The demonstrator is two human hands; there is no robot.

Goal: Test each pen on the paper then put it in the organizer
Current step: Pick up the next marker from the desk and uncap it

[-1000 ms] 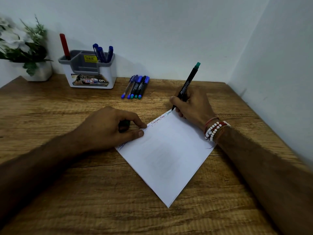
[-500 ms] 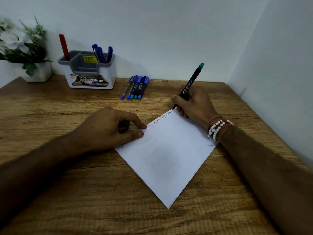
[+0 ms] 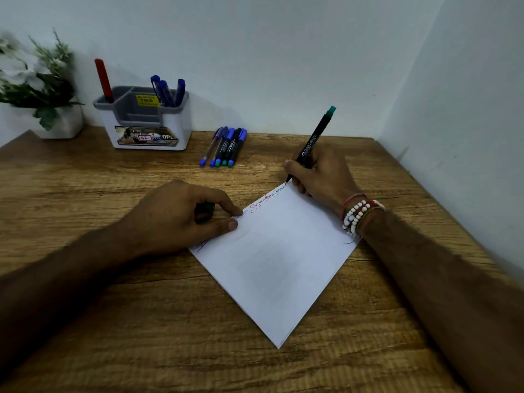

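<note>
A white sheet of paper (image 3: 279, 259) lies diagonally on the wooden desk, with coloured scribbles along its upper left edge. My right hand (image 3: 323, 175) grips a black pen with a green end (image 3: 313, 139), its tip touching the paper's far corner. My left hand (image 3: 184, 218) presses the paper's left edge with thumb and forefinger and curls around a small dark green cap (image 3: 205, 211). Several pens (image 3: 225, 147) lie side by side behind the paper. The grey and white organizer (image 3: 147, 123) stands at the back left, holding a red pen (image 3: 103, 80) and three blue pens (image 3: 167, 90).
A white pot with a green and white plant (image 3: 42, 89) stands at the far left beside the organizer. Walls close the desk at the back and along the right side. Beaded bracelets (image 3: 357, 215) circle my right wrist.
My right hand and the pen have shifted slightly right along the paper's top edge toward its corner, extending the scribble. My left hand has stayed put.
</note>
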